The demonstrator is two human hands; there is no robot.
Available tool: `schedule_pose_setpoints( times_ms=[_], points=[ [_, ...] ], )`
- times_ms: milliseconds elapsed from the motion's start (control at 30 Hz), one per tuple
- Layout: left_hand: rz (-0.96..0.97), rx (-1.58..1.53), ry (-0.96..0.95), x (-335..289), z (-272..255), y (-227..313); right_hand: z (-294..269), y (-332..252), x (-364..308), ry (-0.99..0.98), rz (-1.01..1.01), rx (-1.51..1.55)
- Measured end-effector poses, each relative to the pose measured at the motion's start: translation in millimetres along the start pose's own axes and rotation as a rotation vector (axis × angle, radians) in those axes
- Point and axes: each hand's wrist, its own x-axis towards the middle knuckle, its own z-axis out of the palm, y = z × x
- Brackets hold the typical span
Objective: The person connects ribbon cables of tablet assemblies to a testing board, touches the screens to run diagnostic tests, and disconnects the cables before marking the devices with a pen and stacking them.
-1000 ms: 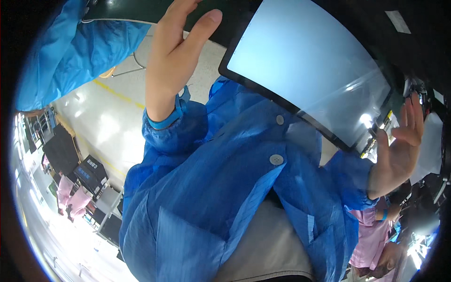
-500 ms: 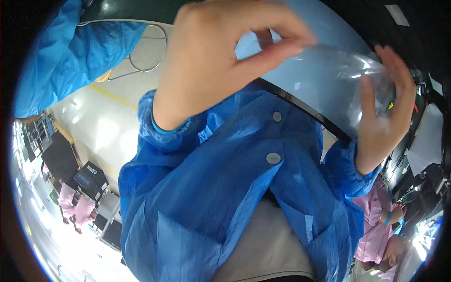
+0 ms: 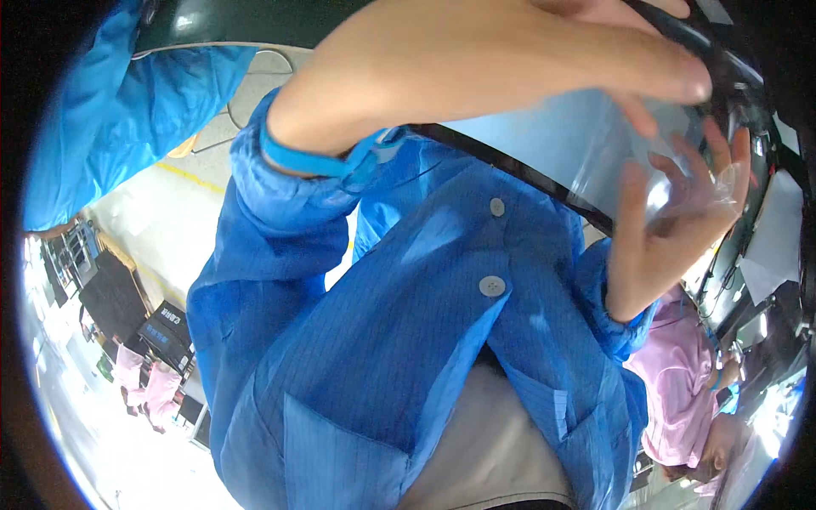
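Note:
My left hand (image 3: 476, 72) stretches across the top of the view to the right, with a blue strap (image 3: 310, 161) round its wrist. Its fingers are apart, over a flat, glossy pale-blue panel (image 3: 531, 136) with a black edge, and nothing shows gripped in them. At the panel's right part, my right hand (image 3: 676, 212) has its fingers curled round crumpled clear plastic film (image 3: 659, 191). Some of the film spreads over the panel toward the left fingers. Part of the panel is hidden behind my left hand.
A person in a blue garment (image 3: 153, 127) is at the upper left, beside a dark green table edge (image 3: 229, 25). Another in a pink garment (image 3: 676, 382) is at the lower right. White sheets (image 3: 769, 238) hang or lie at the far right. A black box (image 3: 166, 331) stands lower left.
My left hand has moved right across the panel, toward my right hand, and its pinch has loosened. My right hand has shifted slightly left and down, gathering film in its fingers.

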Motion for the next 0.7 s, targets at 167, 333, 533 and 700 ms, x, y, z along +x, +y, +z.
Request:
schedule_pose_setpoints(
  times_ms=[167,333,533,700],
  points=[
    [0.047,0.119,0.369,-35,-6,-19,-11,11,0,0.162,0.186,0.001],
    [-0.308,0.134,0.593,-75,25,-22,-23,19,-5,0.14,0.171,0.024],
    [-0.264,0.527,0.572,-81,21,-15,-27,25,-6,0.057,0.094,0.014],
    [-0.365,0.456,0.709,-78,16,-9,-30,28,-2,-0.046,0.023,0.079]
  ],
)
